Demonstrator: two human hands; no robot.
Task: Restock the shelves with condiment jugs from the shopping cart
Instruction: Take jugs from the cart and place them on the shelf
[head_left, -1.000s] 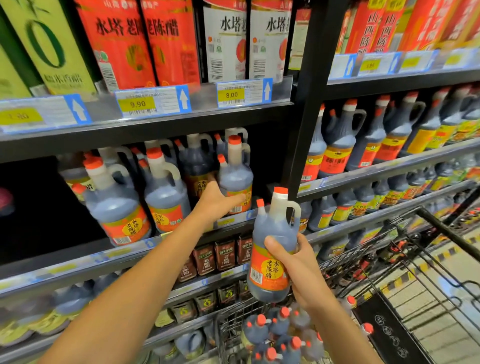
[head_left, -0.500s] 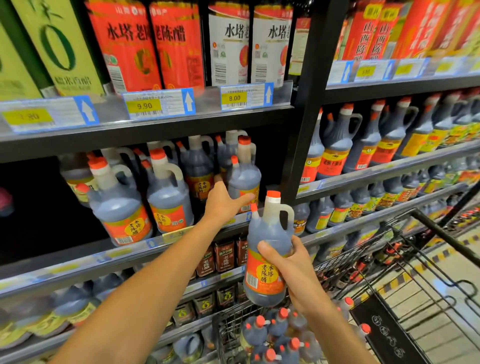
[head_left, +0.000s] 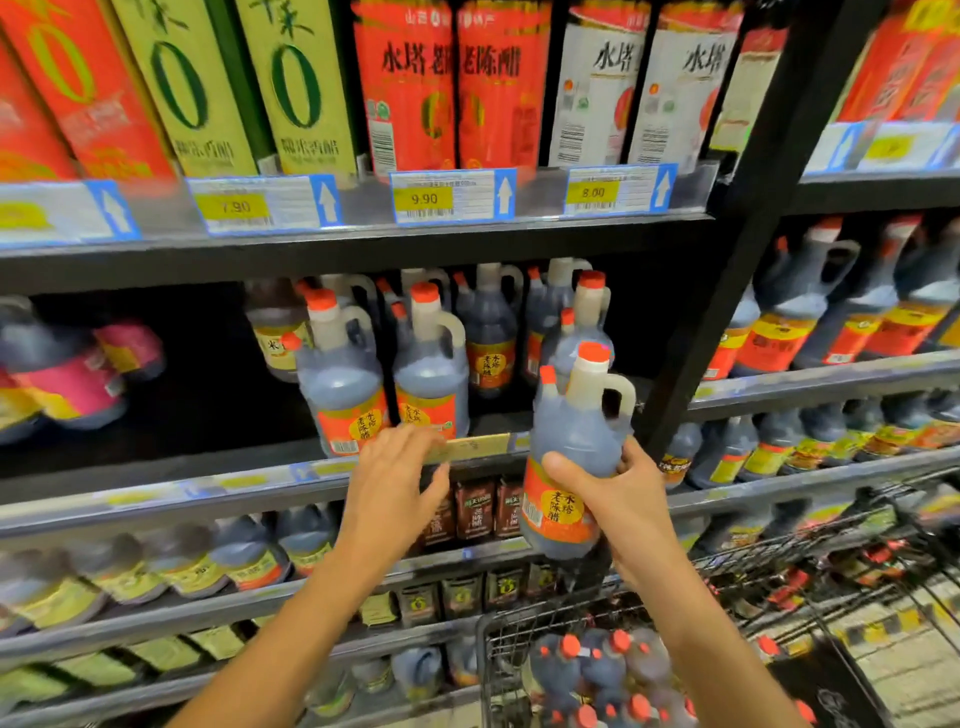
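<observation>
My right hand (head_left: 626, 499) grips a dark vinegar jug (head_left: 576, 441) with an orange cap and orange label, upright in front of the middle shelf (head_left: 234, 483). My left hand (head_left: 395, 478) hangs with loose fingers just before that shelf's front edge, below two matching jugs (head_left: 384, 374) standing there, and holds nothing. More such jugs stand behind them. The shopping cart (head_left: 727, 566) sits at the lower right, with several orange-capped jugs (head_left: 597, 670) in its basket.
A black shelf upright (head_left: 727, 291) rises just right of the held jug. The middle shelf's left stretch (head_left: 197, 395) is dark and bare, with pink-labelled bottles (head_left: 62, 374) at far left. Tall cartons fill the top shelf; small jugs line the lower shelves.
My left hand has come off the shelved jug and drawn back down to the shelf's front edge. The right hand has raised its jug closer to the shelf. The view has shifted left.
</observation>
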